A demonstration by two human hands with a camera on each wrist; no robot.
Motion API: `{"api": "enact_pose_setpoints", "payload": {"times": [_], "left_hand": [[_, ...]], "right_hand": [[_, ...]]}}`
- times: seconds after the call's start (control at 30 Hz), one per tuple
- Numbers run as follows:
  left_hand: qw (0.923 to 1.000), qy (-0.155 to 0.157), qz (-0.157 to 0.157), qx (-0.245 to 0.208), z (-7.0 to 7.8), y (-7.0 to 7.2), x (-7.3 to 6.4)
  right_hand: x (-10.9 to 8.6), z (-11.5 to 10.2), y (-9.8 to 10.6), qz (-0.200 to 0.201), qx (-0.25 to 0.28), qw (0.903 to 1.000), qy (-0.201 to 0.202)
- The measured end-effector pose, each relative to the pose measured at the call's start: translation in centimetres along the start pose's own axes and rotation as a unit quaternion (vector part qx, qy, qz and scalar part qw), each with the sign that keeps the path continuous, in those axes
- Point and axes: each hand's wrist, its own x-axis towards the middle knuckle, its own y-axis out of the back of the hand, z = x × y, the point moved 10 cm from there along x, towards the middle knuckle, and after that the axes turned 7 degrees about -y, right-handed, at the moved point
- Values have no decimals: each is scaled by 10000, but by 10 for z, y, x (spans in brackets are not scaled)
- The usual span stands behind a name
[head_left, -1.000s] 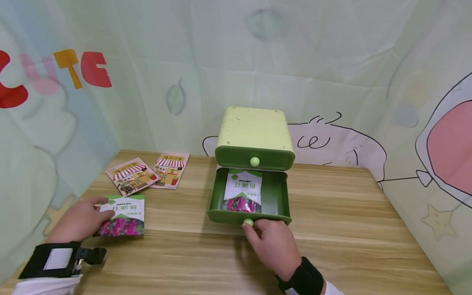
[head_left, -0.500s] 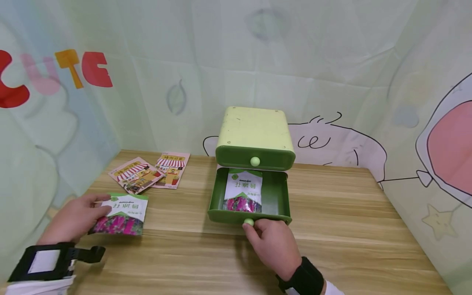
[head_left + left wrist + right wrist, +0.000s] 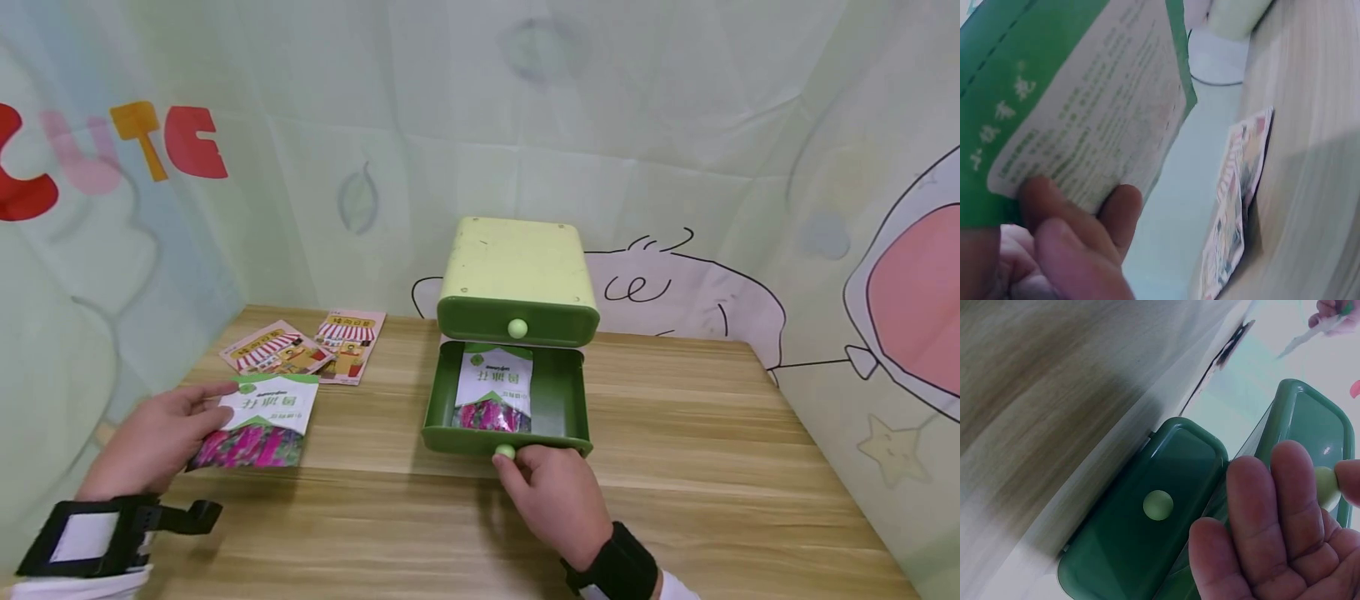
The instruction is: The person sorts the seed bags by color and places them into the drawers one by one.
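Head view has the left hand [image 3: 153,437] gripping a flower-printed packet [image 3: 262,425] by its nine o'clock edge, fingers bent around it, while the left wrist view shows the packet tilted and apparently raised off the counter [image 3: 360,533]. Towards five o'clock of the scene, the right hand [image 3: 558,500] pinches the round knob [image 3: 506,452] of a pulled-out green drawer [image 3: 558,392], its other fingers free of the knob in the right wrist view. Inside, a matching packet [image 3: 495,387] lies towards the nine o'clock wall; at twelve o'clock stands the pale cabinet [image 3: 521,258]. Just beyond the held packet, at twelve o'clock, one pink card [image 3: 273,346] overlaps another [image 3: 352,342]. The step in hand looks like lifting the packet with the drawer steadied; the next move probably calls for a level carry towards three o'clock, clear of the drawer's rim. The held packet hides the nearer card's lower part, and whether they touch cannot be told. A lower drawer front [image 3: 1122,531] shows only from the right wrist; the packet's fine print is blurred.
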Motion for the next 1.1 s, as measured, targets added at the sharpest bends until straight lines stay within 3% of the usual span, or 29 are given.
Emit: {"api": "enact_pose_setpoints", "payload": {"times": [0.07, 0.3, 0.53, 0.73, 0.97, 1.1], "left_hand": [[9998, -110, 159, -32, 10, 2, 0], [9941, -248, 497, -929, 36, -3, 5], [9921, -598, 697, -854, 66, 0, 8], [9854, -753, 626, -1393, 86, -4, 12], [9678, -1021, 337, -2278, 108, -12, 15], [9622, -1068, 269, -2491, 117, -17, 18]], "right_hand": [[0, 0, 0, -1, -3, 10000, -5], [0, -1, 1, 44, -3, 10000, 31], [0, -2, 1, 151, -77, 9998, 105], [0, -2, 1, 162, -37, 9998, 105], [1, 0, 0, 85, -40, 9999, 48], [1, -1, 0, 34, -6, 10000, 17]]}}
